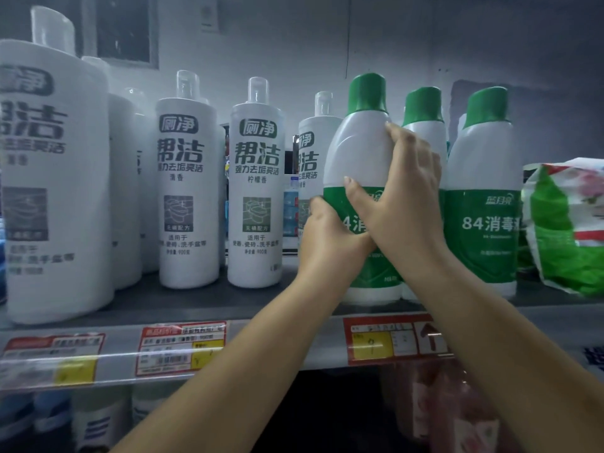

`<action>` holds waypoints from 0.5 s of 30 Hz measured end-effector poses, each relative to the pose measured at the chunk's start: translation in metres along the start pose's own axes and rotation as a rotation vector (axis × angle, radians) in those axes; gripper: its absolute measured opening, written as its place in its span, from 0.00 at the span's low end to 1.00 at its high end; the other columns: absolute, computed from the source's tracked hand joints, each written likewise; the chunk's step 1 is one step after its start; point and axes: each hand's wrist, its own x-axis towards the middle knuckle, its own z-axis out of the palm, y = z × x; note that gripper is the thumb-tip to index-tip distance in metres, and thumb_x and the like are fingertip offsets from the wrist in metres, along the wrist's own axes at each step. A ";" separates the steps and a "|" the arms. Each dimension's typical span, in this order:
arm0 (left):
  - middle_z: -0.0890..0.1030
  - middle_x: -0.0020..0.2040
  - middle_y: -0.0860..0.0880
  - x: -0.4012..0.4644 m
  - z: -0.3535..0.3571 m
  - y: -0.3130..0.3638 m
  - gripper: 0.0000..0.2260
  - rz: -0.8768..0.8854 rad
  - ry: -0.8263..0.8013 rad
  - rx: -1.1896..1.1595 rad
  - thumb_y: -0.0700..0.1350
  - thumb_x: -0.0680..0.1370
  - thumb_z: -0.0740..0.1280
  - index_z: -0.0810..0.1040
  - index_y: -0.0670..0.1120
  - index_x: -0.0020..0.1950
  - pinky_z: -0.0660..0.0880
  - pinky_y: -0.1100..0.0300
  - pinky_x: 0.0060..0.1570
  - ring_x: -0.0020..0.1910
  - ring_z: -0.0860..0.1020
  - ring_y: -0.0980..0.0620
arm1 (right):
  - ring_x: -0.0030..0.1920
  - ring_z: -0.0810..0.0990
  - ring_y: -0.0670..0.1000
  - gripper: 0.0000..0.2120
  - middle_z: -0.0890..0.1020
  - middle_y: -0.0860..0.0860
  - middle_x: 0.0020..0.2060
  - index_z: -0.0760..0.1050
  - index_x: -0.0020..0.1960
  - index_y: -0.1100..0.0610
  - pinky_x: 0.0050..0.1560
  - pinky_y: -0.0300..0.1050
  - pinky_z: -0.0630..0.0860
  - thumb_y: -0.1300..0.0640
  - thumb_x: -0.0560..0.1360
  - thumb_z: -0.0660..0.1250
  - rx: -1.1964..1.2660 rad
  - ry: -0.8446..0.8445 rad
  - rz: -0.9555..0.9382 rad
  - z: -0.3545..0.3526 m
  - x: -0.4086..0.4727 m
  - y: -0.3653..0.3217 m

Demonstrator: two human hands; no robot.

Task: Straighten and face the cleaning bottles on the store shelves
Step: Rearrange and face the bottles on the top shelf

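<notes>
You grasp the smooth white plastic bottle, green-capped and green-labelled, with both hands: left hand low, right hand across its front. It stands upright on the shelf, cap upward.

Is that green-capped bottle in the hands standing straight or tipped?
Tipped. The held bottle leans left, its cap off-line with its base, unlike the upright bottle beside it.
</notes>
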 end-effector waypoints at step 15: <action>0.73 0.50 0.52 0.006 -0.002 -0.002 0.26 -0.047 -0.165 0.013 0.50 0.69 0.73 0.60 0.48 0.56 0.73 0.70 0.28 0.42 0.74 0.60 | 0.72 0.59 0.57 0.42 0.61 0.59 0.72 0.46 0.75 0.59 0.71 0.47 0.54 0.49 0.73 0.67 -0.073 -0.134 -0.022 0.003 0.041 -0.010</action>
